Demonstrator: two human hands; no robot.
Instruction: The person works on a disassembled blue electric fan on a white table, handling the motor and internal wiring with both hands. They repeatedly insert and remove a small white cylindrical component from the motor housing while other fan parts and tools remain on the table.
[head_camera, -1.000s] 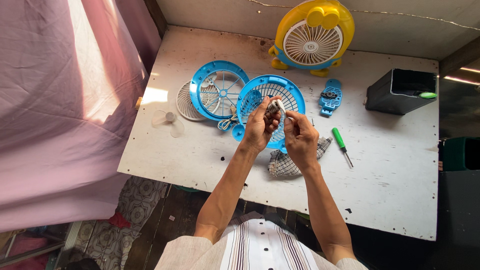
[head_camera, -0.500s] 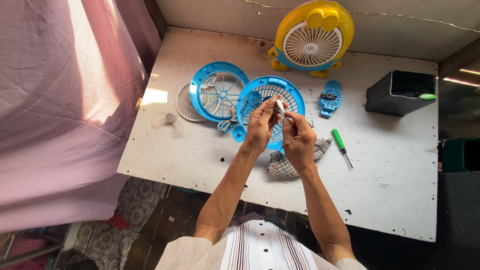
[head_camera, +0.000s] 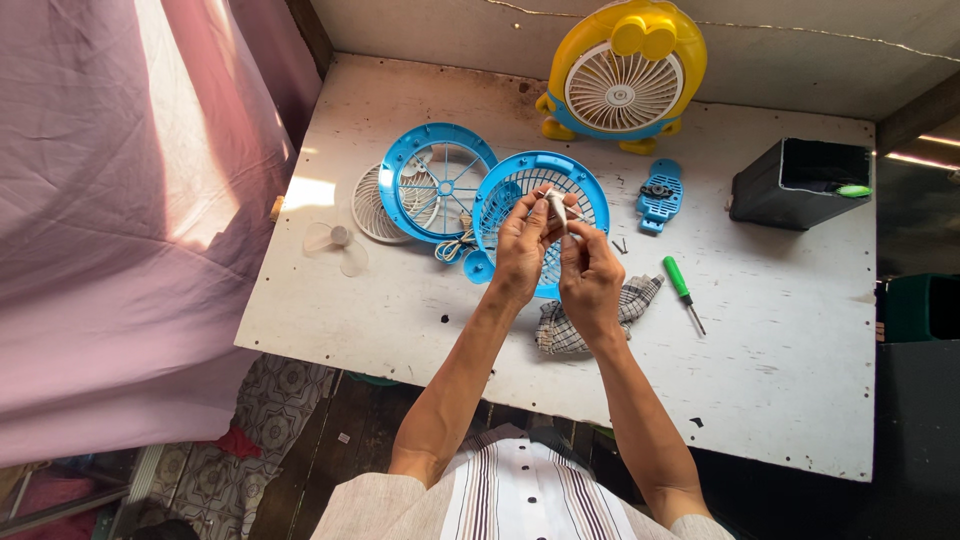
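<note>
I see both hands raised over the table's (head_camera: 400, 300) middle, above the blue fan housing (head_camera: 520, 185). Left hand (head_camera: 520, 245) fingers pinched narrow on a small white part (head_camera: 556, 207). Right hand (head_camera: 590, 275) fingertips closed on its lower end. Green screwdriver (head_camera: 682, 290) lies just right, beside the checked cloth (head_camera: 560, 330).

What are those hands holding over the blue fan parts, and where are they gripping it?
A small whitish part, pinched between the fingertips of the left hand and right hand; what it is cannot be told.

Left hand (head_camera: 522, 245) and right hand (head_camera: 590, 275) pinch a small white part (head_camera: 556, 207) together, above the blue fan housing (head_camera: 575, 177). Green screwdriver (head_camera: 682, 290) lies right of the housing; checked cloth (head_camera: 560, 335) just below it.
</note>
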